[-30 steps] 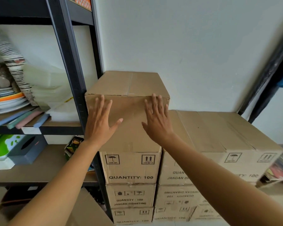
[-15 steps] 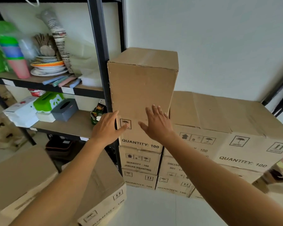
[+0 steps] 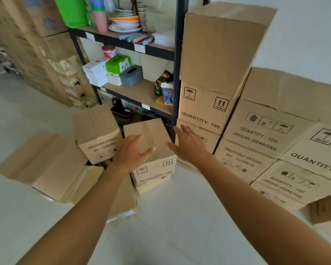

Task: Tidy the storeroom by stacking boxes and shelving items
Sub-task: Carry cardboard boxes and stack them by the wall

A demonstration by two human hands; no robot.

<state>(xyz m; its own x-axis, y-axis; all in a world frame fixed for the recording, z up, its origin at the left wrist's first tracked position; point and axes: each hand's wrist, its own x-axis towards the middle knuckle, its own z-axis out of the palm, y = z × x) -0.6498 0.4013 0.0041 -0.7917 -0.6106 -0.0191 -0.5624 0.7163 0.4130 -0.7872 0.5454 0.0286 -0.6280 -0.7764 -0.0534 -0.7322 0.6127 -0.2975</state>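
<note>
Just in front of the foot of the black rack post (image 3: 177, 73), both bare hands hang low with fingers spread, gripping nothing. The left hand (image 3: 131, 152) is over the top of a closed floor carton (image 3: 151, 134), and the right hand (image 3: 189, 145) is just beside that carton's right edge; whether either touches cardboard I cannot tell. Left of the post, a second carton (image 3: 97, 131) stands beside the first, also closed.

Further back on that side, the middle shelf (image 3: 138, 92) holds a white box (image 3: 96, 73), a green tissue holder (image 3: 118, 64), a grey tissue holder (image 3: 131, 75) and some packets (image 3: 164, 87). Above it, the upper shelf (image 3: 122, 38) carries stacked plates (image 3: 124, 22), coloured cups (image 3: 101, 18) and a green basket (image 3: 73, 10). Right of the post, close against it, a stack is topped by a plain carton (image 3: 218, 44).

A second ago both palms lay flat on the front of that plain carton. Now they are down by the floor carton, and the view has tipped towards the floor.

The floor carton reads "QUANTITY: 100" on its front. The second carton shows "JANGAN DIBANTING" upside down. Under the plain carton, the marked carton (image 3: 204, 109) reads "QUANTITY: 100" below umbrella and arrow symbols. Further right of the post, the lower cartons (image 3: 264, 134) read "QUANTITY 100 JANGAN DIBANTING".
</note>
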